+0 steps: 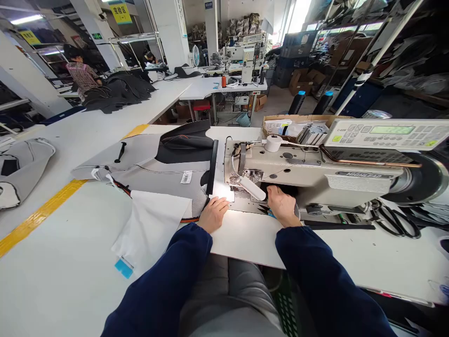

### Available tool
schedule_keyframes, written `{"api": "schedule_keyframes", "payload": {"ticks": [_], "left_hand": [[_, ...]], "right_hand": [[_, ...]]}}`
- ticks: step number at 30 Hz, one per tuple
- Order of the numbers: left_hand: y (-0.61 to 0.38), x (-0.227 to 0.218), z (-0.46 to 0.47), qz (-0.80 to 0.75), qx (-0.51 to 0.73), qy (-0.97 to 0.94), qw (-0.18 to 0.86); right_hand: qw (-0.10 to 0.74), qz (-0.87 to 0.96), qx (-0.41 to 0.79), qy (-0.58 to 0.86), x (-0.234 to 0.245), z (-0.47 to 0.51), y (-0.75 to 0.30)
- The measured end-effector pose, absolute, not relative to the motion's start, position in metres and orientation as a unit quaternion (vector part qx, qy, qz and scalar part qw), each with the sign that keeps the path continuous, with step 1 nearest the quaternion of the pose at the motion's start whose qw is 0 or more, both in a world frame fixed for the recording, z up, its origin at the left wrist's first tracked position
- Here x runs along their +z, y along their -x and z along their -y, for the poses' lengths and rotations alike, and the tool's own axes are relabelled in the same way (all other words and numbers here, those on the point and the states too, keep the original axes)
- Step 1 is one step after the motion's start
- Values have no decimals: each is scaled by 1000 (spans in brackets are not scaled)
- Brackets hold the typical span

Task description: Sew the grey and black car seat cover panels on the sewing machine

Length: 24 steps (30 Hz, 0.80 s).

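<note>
My left hand (213, 214) lies with its fingers stretched out at the right edge of a grey fabric cover (168, 180), beside the sewing machine's needle area. A black strip (212, 167) runs along that edge of the cover, and a white barcode label (186, 177) sits on it. Under the arm of the sewing machine (280, 161), my right hand (282, 206) has its fingers curled closed next to some black material. What those fingers hold is hidden. Blue-handled thread snips (267, 210) lie just left of my right hand.
White cloth (150, 224) with a blue tab spreads across the table at left. Another grey cover (26, 168) lies farther left. Black scissors (396, 222) rest at right, below the control panel (389, 133). A cardboard box (268, 125) stands behind the machine. A co-worker (82, 72) is at far left.
</note>
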<state>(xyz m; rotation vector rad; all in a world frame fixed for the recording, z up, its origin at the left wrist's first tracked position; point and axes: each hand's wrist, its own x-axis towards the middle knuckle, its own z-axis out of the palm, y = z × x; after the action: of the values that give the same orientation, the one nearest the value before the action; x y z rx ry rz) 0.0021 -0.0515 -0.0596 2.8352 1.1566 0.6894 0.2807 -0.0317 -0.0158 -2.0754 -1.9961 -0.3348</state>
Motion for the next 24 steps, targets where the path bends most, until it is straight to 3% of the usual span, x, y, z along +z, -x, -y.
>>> {"api": "schedule_keyframes", "payload": {"ticks": [3, 6, 9, 11, 15, 21, 24], "left_hand": [[-16, -50, 65, -390, 280, -871, 103], [-42, -33, 85, -430, 330, -768, 340], [-62, -15, 93, -462, 302, -576, 603], [-65, -9, 90, -471, 292, -489, 674], [-53, -10, 82, -467, 299, -484, 677], [-40, -13, 84, -489, 314, -544, 605], [-39, -7, 88, -495, 312, -580, 566]], "right_hand": [[241, 688, -41, 683, -16, 63, -271], [381, 702, 108, 592, -16, 110, -246], [395, 718, 285, 497, -14, 157, -215], [371, 736, 362, 435, -14, 179, -201], [354, 744, 381, 419, -22, 181, -201], [393, 721, 202, 534, -35, 137, -235], [407, 724, 194, 522, -28, 132, -239]]}}
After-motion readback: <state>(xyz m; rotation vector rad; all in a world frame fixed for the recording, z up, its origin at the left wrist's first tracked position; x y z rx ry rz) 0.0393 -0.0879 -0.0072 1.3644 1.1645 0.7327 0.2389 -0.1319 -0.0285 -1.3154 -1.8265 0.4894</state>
